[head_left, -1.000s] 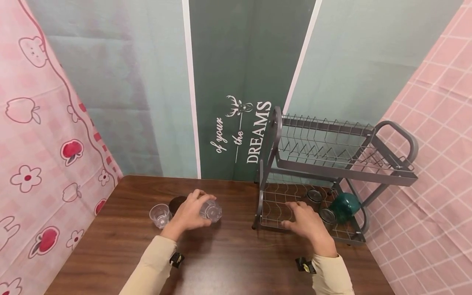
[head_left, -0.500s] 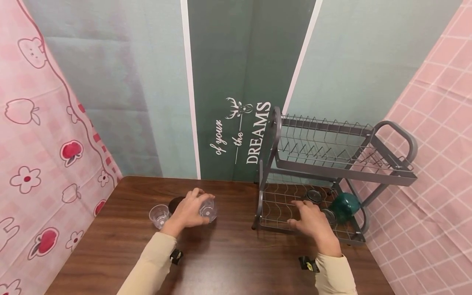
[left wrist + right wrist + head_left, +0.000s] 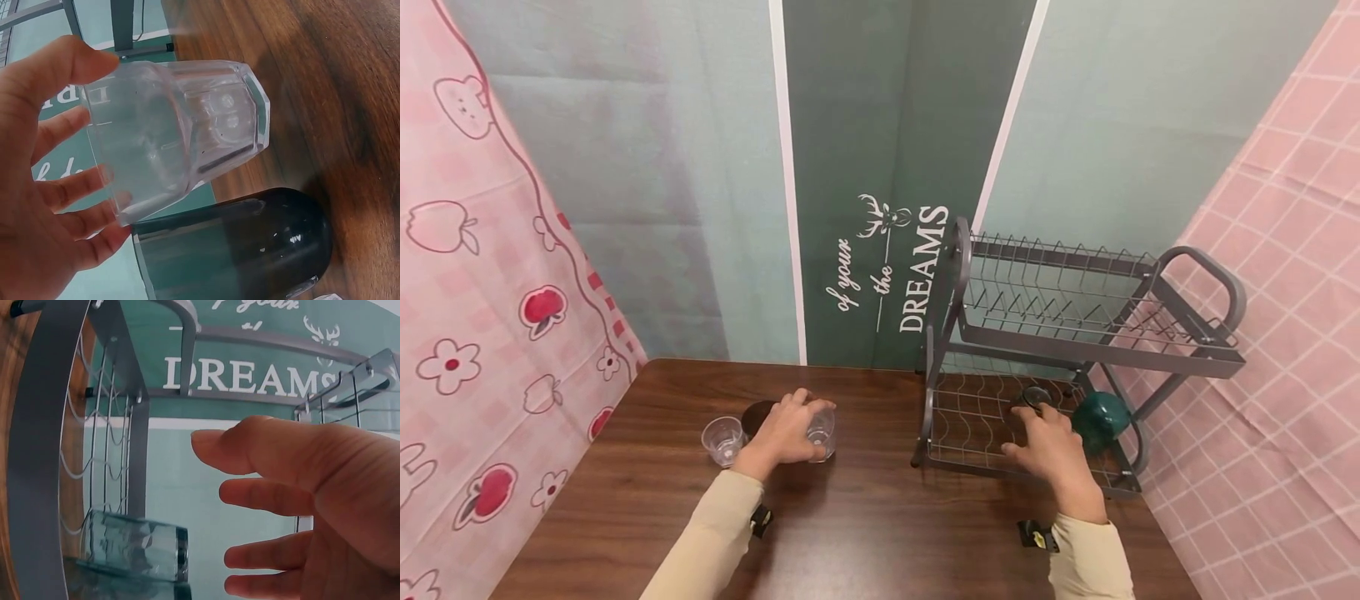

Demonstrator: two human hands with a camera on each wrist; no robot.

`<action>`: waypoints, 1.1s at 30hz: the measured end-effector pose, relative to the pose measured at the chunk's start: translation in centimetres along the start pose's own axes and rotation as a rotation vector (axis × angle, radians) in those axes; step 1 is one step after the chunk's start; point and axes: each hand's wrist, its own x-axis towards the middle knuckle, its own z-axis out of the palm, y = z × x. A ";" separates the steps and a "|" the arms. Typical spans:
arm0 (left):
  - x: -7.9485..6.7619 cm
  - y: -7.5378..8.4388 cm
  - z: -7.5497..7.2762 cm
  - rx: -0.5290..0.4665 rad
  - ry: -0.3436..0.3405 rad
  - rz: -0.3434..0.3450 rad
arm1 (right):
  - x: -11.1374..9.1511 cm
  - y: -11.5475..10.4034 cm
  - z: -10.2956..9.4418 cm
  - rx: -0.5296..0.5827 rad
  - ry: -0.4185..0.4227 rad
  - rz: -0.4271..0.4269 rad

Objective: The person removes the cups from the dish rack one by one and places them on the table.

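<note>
In the head view my left hand (image 3: 786,429) grips a clear tumbler (image 3: 822,437) near its rim, close over the wooden table. The left wrist view has the thumb on one side of the tumbler (image 3: 169,125) and the fingers on the other. Right beside it stands a dark tinted glass (image 3: 275,244), partly hidden by the hand in the head view. A second clear cup (image 3: 724,442) stands to the left. My right hand (image 3: 1048,446) hovers with relaxed fingers at the rack's lower tier, holding nothing. Near it are a small glass (image 3: 1036,397) and a teal glass (image 3: 1101,421).
A two-tier grey dish rack (image 3: 1101,358) stands on the right of the wooden table (image 3: 865,517); its upper tier overhangs the lower. A green printed curtain (image 3: 895,100) hangs behind, with pink cloths at left and right.
My right hand has shifted to the right along the lower tier, now covering a glass seen there earlier. The tumbler in my left hand has moved slightly left and down.
</note>
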 end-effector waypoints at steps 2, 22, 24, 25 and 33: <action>0.0 0.0 0.1 0.008 0.005 0.002 | 0.0 0.3 0.1 -0.001 0.003 0.012; 0.4 -0.1 1.0 0.050 -0.012 0.033 | 0.1 2.9 0.8 0.033 0.001 0.060; 0.4 -0.1 1.0 0.045 -0.015 0.033 | 0.1 3.1 0.9 0.031 0.006 0.066; 0.4 -0.1 1.0 0.043 -0.017 0.033 | 0.0 3.2 1.0 0.030 0.008 0.070; 0.6 0.0 1.5 0.060 -0.036 0.039 | 0.0 4.4 1.3 0.053 0.004 0.076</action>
